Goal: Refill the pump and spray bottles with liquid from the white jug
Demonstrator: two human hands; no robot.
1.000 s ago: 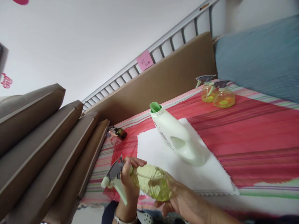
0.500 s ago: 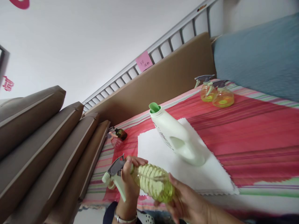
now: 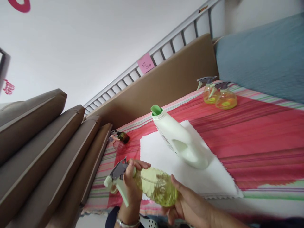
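Observation:
Tilted on its side in front of me is a clear ribbed spray bottle (image 3: 158, 186) with yellow-green liquid and a grey and pale green trigger head. My left hand (image 3: 134, 182) is wrapped round its neck, just below the trigger head. At the bottle's base, my right hand (image 3: 187, 201) holds it between thumb and fingers. Beyond them a large pale green jug (image 3: 180, 139) stands on a white cloth (image 3: 152, 148), its mouth open with a green spout inside.
Two spray bottles with orange-yellow liquid (image 3: 225, 99) stand at the back right. A pink bottle (image 3: 118, 145) and a dark one (image 3: 123, 136) are at the left, beside brown cushioned panels (image 3: 54, 158). A brown board (image 3: 166, 79) runs along the back.
The held spray bottle has turned slightly about its length, and its ribs and liquid look different. My right hand's lower fingers have shifted a little. Both hands remain on the bottle.

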